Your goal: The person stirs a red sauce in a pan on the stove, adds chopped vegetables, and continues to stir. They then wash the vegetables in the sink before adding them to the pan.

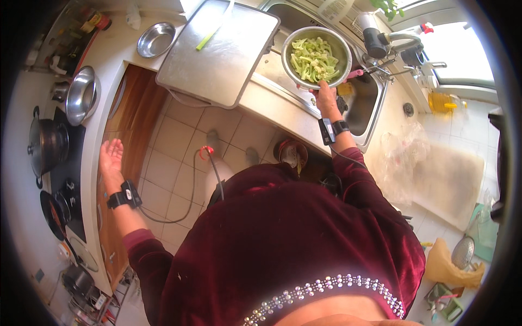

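Note:
My right hand [324, 95] grips the near rim of a metal bowl [286, 67], holding it over the sink [369, 126]. Pale green cauliflower pieces [314, 59] fill the lower part of the bowl. My left hand [111, 157] is out to the side near the counter's wooden cabinet front, fingers apart and nothing in it. A metal-topped board [216, 61] lies on the counter left of the bowl, with a green stalk [210, 37] on it. Part of the sink is hidden behind the bowl.
Metal bowls [156, 40] [80, 95] stand on the left counter. Beyond them a lidded pot [48, 140] and a frying pan [53, 214] sit on the stove. A faucet [403, 40] rises behind the sink. To the right are a plastic bag [401, 159] and a cutting board [448, 183]. A red bin [291, 153] stands below.

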Action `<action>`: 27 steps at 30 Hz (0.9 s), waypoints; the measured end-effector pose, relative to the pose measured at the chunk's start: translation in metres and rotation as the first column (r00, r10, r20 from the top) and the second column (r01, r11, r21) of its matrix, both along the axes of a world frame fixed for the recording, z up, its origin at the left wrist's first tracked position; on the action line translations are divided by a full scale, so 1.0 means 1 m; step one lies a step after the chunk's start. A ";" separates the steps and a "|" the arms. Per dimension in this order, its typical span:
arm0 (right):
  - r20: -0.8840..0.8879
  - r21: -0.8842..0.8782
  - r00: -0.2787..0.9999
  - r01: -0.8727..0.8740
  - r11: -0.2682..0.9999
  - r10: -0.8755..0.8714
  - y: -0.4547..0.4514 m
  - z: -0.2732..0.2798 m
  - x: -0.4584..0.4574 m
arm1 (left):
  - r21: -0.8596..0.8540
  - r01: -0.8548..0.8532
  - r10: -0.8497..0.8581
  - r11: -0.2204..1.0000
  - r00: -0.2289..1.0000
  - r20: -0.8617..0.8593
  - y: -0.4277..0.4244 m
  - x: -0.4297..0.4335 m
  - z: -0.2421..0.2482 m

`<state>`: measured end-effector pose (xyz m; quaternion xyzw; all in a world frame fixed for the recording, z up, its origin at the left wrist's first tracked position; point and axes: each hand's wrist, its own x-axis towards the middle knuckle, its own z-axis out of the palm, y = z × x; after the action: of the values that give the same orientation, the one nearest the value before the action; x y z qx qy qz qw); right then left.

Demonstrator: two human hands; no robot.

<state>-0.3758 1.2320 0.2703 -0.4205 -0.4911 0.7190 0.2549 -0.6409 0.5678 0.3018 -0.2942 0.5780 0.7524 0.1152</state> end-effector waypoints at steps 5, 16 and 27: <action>0.044 -0.037 0.989 0.144 0.989 -0.143 -0.006 -0.001 -0.010 | 0.174 -0.088 0.075 0.981 0.994 0.080 -0.028 -0.088 -0.015; 0.093 0.007 0.946 0.310 0.951 -0.310 -0.026 0.011 -0.036 | 0.250 -0.043 -0.021 0.967 0.969 0.247 -0.012 -0.154 -0.059; 0.028 -0.039 0.909 0.418 0.908 -0.417 -0.029 0.000 -0.038 | 0.161 -0.010 -0.021 0.987 0.982 0.190 -0.021 -0.102 -0.056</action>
<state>-0.4135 1.2033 0.2705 -0.5281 -0.3763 0.6547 0.3884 -0.7431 0.5463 0.2462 -0.3531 0.5024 0.7646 0.1957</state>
